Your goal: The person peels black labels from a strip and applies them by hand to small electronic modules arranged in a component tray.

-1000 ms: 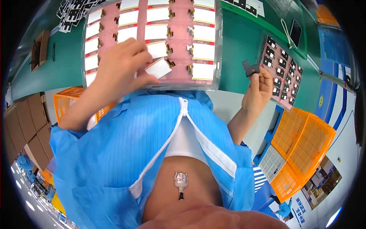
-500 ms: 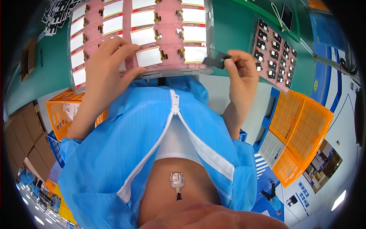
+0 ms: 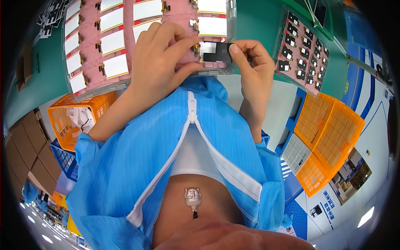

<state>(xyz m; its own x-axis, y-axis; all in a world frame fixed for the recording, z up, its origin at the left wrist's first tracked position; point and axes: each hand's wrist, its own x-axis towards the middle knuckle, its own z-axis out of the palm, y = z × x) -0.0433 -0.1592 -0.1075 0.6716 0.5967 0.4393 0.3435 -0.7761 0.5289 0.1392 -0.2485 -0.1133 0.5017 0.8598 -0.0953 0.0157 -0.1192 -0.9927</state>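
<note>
A clear-walled tray with a pink lining [image 3: 89, 41] lies on the green table [image 3: 254, 25], holding columns of white panels [image 3: 112, 43] with dark connectors at their ends. Over the panel in its near right corner lies a thin black piece [image 3: 218, 55], its right end clamped in the grip of the right hand [image 3: 255, 60]. The left hand [image 3: 160, 58] spans the tray, its thumb and forefinger apart beside that panel's left end; whether they touch is unclear. Rightward, a smaller pink tray [image 3: 296, 48] holds rows of black-and-white pieces [image 3: 304, 53]. An orange basket [image 3: 58, 125] at left contains crumpled white material [image 3: 80, 118].
</note>
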